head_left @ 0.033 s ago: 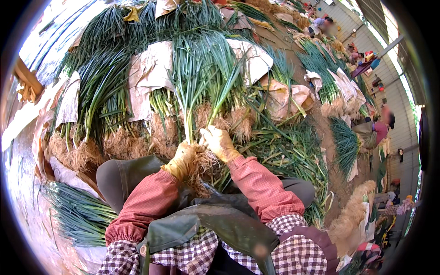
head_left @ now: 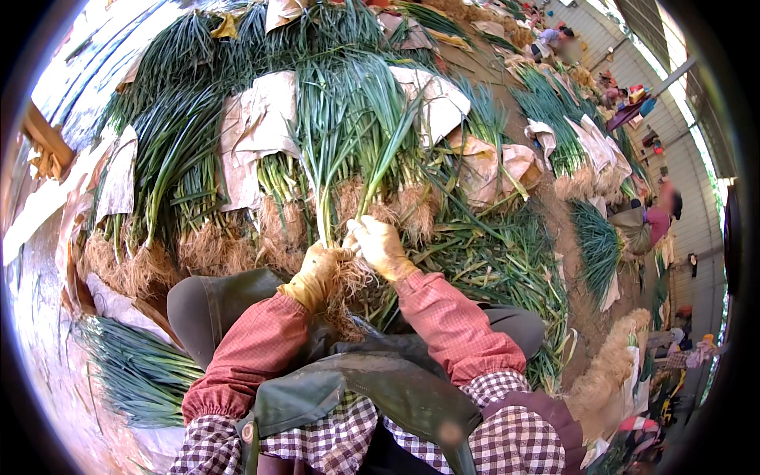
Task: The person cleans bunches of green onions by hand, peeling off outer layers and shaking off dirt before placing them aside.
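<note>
Both my hands wear pale yellow gloves. My left hand (head_left: 315, 275) is closed around the white lower stems of some green onions (head_left: 324, 218), whose long leaves reach away from me across the piled bundles. Below that grip hang their stringy brown roots (head_left: 348, 286). Close beside it, my right hand (head_left: 380, 248) has its fingers pinched at the base of another green onion stalk (head_left: 366, 202). The fingertips of the two hands are nearly touching, and the exact pinch point is partly hidden by the glove.
Rooted green onion bundles (head_left: 150, 265) lie in a row ahead, some under beige cloths (head_left: 257, 131). Loose trimmed leaves (head_left: 507, 269) cover the ground at right. Another pile (head_left: 138, 372) sits at lower left. Other people (head_left: 659, 222) sit among bundles at far right.
</note>
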Motion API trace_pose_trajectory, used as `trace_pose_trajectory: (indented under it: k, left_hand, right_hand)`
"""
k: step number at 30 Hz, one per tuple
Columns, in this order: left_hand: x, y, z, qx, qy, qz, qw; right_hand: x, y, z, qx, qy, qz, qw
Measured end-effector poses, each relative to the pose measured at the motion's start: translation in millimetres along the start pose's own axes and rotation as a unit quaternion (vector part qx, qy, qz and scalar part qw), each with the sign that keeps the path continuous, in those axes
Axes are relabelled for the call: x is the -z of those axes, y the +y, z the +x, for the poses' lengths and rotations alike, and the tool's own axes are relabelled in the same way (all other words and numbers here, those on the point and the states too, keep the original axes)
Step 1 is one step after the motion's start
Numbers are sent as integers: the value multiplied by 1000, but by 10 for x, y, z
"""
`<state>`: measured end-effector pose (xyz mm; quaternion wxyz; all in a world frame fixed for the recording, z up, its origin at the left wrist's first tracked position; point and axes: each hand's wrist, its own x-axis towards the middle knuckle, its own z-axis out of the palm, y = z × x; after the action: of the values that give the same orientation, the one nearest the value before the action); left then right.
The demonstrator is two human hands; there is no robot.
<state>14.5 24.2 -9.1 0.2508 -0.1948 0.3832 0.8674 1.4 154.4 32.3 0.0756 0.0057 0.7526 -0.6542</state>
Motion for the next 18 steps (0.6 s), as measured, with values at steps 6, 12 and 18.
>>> trace_pose_trajectory:
  k: [6, 12, 18]
  left_hand:
    - [101, 91, 16, 99, 108, 13, 989]
    - [-133, 721, -433, 12, -151, -248, 957]
    - [59, 113, -92, 113, 5, -145, 983]
  right_hand:
    - [1172, -995, -87, 259, 244, 156, 922]
    - [3196, 84, -469, -129, 576, -214, 778]
    - [1004, 1157, 411, 2, 179, -268, 946]
